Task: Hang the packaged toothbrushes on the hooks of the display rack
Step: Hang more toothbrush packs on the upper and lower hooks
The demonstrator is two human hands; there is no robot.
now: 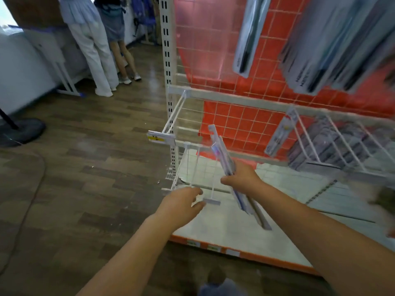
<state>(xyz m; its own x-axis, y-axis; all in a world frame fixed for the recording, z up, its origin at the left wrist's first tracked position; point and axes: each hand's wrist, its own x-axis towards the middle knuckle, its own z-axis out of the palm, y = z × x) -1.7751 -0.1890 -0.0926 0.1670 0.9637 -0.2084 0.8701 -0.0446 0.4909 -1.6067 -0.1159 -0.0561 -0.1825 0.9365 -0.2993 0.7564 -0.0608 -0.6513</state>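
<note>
The right hand clamps a bundle of packaged toothbrushes near picture centre, its top pointing to 11 o'clock, while the left hand, fingers loosely apart, seemingly touches a hook's tag.

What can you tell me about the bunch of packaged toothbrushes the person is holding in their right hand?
The packaged toothbrushes are a thin stack of long, flat cards, seemingly white card under clear plastic, with blue and red showing through. They are blurred, so no print can be read. The stack stands tilted, its top toward the red grid panel and its lower end slanting down over the white base shelf. The right hand grips it near the middle. The left hand does not touch it.
</note>
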